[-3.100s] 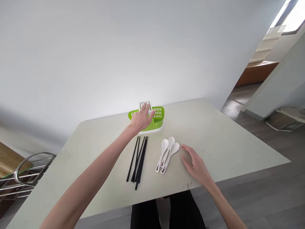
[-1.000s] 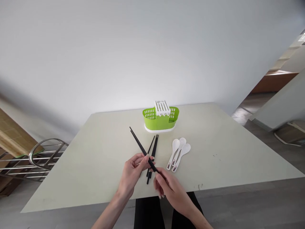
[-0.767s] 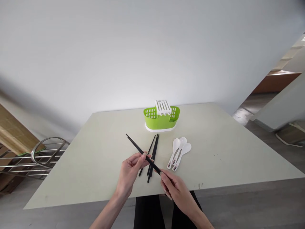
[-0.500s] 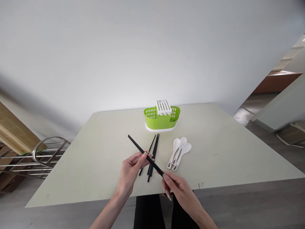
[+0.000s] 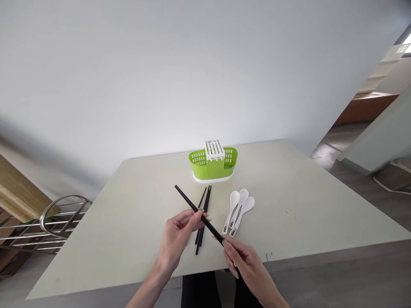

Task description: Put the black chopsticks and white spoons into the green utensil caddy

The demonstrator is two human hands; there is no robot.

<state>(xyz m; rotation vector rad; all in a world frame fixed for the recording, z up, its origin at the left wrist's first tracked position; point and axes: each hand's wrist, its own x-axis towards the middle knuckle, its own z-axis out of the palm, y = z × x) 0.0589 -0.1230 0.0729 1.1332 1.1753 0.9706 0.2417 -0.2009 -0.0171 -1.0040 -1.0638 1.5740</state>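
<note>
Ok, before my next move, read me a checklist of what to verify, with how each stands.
1. Left hand grips the held chopsticks near their middle: ok.
2. Right hand grips them nearer the person's end: ok.
3. Exact number held: cannot tell; too close together to count.
4. Loose chopsticks on the table fully in sight: not ok, left hand covers part.
5. Green basket upright: ok.
6. Three spoons lying on the table: ok.

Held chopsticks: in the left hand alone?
No, the left hand pinches the held chopsticks partway along, and the right hand grips them nearer their lower end.
</note>
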